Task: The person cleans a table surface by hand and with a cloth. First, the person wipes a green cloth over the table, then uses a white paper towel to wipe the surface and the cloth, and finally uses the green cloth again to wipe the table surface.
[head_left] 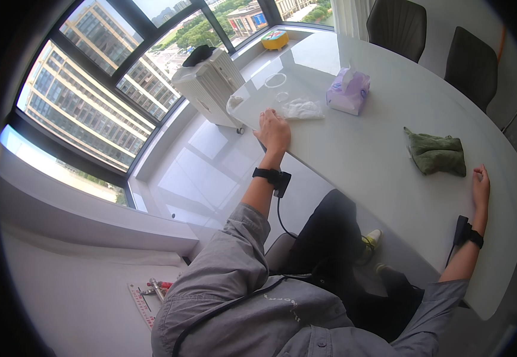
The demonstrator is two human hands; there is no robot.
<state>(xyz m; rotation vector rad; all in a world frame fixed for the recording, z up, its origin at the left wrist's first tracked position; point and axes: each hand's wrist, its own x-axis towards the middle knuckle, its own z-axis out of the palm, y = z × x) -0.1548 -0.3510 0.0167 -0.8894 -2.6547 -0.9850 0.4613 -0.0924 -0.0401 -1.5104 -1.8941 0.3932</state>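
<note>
My left hand lies on the left edge of the white table, fingers stretched forward, holding nothing. Just beyond it is a crumpled clear plastic bag. My right hand rests on its side on the table at the right, empty, with its fingers loosely bent. Left of its fingertips, apart from them, sits a soft dark green cloth bundle, gathered at its upper left end. A purple and white tissue box stands between the plastic bag and the green bundle, with a tissue sticking out.
A clear ring-shaped thing lies at the table's far left. White radiator stands on the floor by the window. Two dark chairs are beyond the table. A small yellow thing sits on the sill.
</note>
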